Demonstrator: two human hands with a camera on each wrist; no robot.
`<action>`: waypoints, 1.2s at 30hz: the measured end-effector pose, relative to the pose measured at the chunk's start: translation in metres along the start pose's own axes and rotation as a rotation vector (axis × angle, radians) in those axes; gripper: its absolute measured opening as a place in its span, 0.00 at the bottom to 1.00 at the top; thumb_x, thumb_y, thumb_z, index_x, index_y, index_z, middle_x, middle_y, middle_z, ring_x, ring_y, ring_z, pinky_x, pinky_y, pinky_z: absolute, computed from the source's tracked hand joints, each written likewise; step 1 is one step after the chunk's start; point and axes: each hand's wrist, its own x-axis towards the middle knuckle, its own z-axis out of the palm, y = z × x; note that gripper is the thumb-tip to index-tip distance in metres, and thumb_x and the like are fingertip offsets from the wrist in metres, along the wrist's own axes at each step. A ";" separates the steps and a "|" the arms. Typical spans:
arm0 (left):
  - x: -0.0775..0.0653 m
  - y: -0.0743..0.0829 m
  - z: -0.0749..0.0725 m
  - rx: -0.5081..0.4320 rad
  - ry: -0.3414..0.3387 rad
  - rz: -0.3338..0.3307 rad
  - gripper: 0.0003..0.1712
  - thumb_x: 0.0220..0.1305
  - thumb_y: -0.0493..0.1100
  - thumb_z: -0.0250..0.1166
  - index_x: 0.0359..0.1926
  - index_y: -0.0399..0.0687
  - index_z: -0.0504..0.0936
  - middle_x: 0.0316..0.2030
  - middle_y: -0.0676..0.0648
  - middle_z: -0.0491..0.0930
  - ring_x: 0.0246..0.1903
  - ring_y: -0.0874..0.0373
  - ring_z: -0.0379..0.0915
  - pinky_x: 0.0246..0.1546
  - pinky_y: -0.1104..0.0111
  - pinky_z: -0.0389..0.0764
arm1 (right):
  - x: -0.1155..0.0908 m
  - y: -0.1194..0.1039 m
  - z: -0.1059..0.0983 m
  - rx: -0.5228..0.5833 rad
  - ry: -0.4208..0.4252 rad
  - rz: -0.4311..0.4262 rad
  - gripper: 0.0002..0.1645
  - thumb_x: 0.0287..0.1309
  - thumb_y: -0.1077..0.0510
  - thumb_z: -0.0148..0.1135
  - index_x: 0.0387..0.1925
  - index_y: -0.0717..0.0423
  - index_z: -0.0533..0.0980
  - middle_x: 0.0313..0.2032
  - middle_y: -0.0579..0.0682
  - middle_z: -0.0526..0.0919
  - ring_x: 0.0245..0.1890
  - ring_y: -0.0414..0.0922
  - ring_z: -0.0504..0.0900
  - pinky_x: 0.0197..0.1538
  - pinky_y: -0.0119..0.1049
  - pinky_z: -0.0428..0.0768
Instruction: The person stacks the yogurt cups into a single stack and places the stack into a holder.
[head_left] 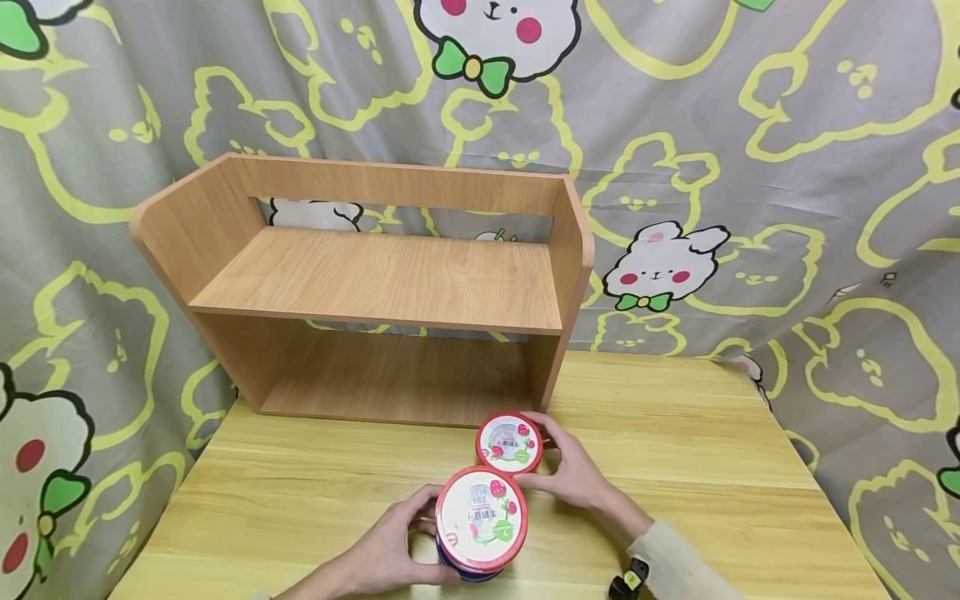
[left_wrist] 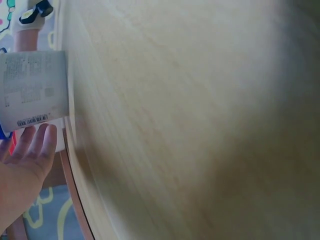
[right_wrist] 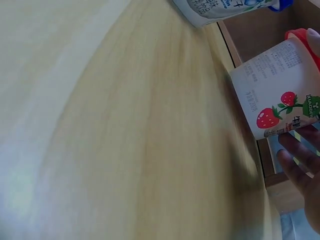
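Two round tubs with white lids, red rims and strawberry prints stand close together in the head view. My left hand (head_left: 393,542) curves round the left side of the nearer tub (head_left: 482,518), thumb in front. Blue shows under that tub's red rim; whether it sits on another tub I cannot tell from above. A blue-rimmed white tub (left_wrist: 35,90) with a barcode stands on the table in the left wrist view. My right hand (head_left: 570,471) grips the farther strawberry tub (head_left: 510,442) from the right. The right wrist view shows fingertips (right_wrist: 295,150) along its printed side.
A two-tier wooden shelf (head_left: 375,279) stands behind the tubs, its lower board (head_left: 390,379) close to the farther one. The wooden table (head_left: 697,467) extends to both sides. A patterned curtain (head_left: 750,167) hangs behind and beside it.
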 end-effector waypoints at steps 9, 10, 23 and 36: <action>0.000 -0.001 0.000 -0.003 0.003 0.008 0.45 0.53 0.51 0.84 0.69 0.63 0.71 0.57 0.52 0.83 0.51 0.68 0.80 0.58 0.73 0.81 | -0.010 -0.003 -0.013 -0.027 0.020 -0.008 0.55 0.47 0.46 0.86 0.74 0.43 0.67 0.59 0.41 0.84 0.54 0.35 0.81 0.57 0.35 0.83; 0.000 -0.002 0.000 -0.003 0.002 0.010 0.45 0.53 0.51 0.84 0.69 0.63 0.71 0.57 0.52 0.83 0.51 0.68 0.80 0.58 0.73 0.81 | -0.011 -0.003 -0.014 -0.030 0.025 -0.009 0.55 0.47 0.46 0.86 0.74 0.43 0.67 0.59 0.41 0.84 0.53 0.35 0.81 0.57 0.35 0.83; 0.000 -0.003 0.000 -0.014 -0.001 0.021 0.45 0.53 0.51 0.84 0.69 0.62 0.71 0.57 0.52 0.83 0.51 0.68 0.81 0.58 0.73 0.82 | -0.023 -0.008 -0.033 -0.079 0.066 -0.039 0.55 0.45 0.49 0.87 0.74 0.45 0.68 0.61 0.44 0.85 0.55 0.35 0.81 0.56 0.35 0.83; -0.001 -0.002 0.000 -0.010 -0.002 0.016 0.44 0.53 0.51 0.84 0.69 0.61 0.71 0.57 0.51 0.83 0.51 0.68 0.81 0.59 0.72 0.82 | -0.031 -0.023 -0.049 -0.124 0.088 -0.039 0.56 0.43 0.49 0.88 0.73 0.48 0.69 0.60 0.45 0.85 0.53 0.35 0.82 0.55 0.38 0.84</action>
